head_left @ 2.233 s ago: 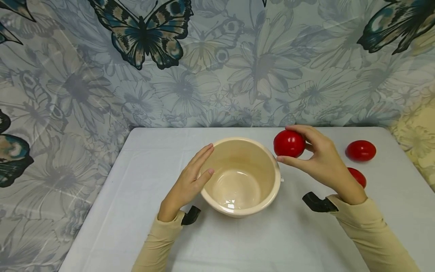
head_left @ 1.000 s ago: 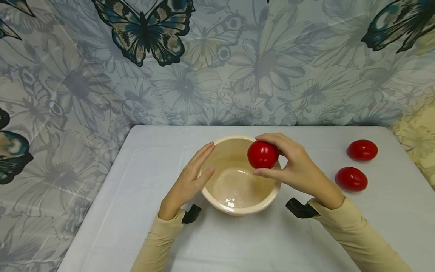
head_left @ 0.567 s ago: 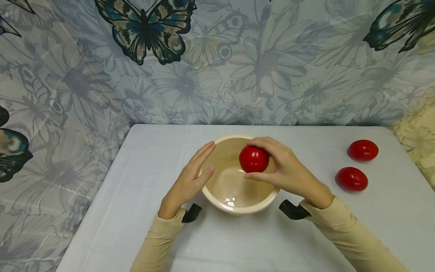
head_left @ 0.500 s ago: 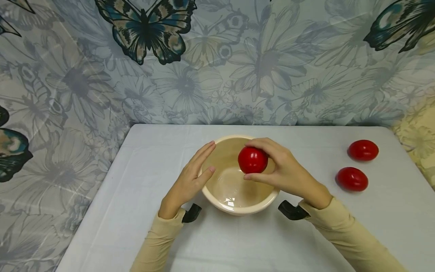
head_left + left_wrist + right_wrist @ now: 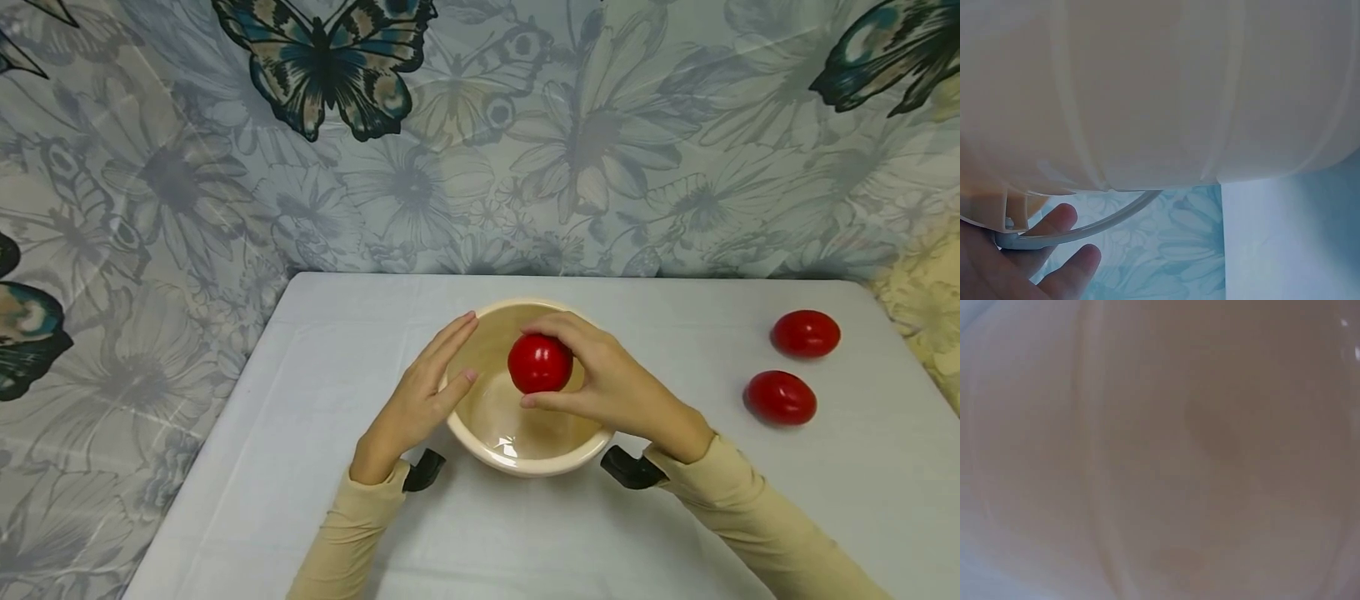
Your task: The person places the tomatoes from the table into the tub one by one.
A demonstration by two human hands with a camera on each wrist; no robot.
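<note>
Since the red ball (image 5: 540, 363) looks round and glossy, I take it the right hand (image 5: 611, 379) has thumb and fingers bent around opposite sides for a surer pinch. It shows over the mouth of the cream bucket (image 5: 525, 466), but how low it hangs I cannot tell. From my remote seat I see the left hand (image 5: 412, 404) lying along the bucket's left side, fingers nearly straight, thumb at the rim, gripping nothing; I guess it steadies the bucket, though contact is unclear. The bucket stands toward the far edge of the white-covered table (image 5: 300, 408), perhaps for easy reach by both hands. A far red oval (image 5: 806, 333) lies toward the far right corner and a near red oval (image 5: 781, 397) just in front of it, both on the pinching hand's side. My left wrist feed shows a pale handle (image 5: 1104, 225) near the fingertips, partly hidden by the bucket wall; the right wrist feed gives me only blurred cream wall, and the table's near edge is cut off
</note>
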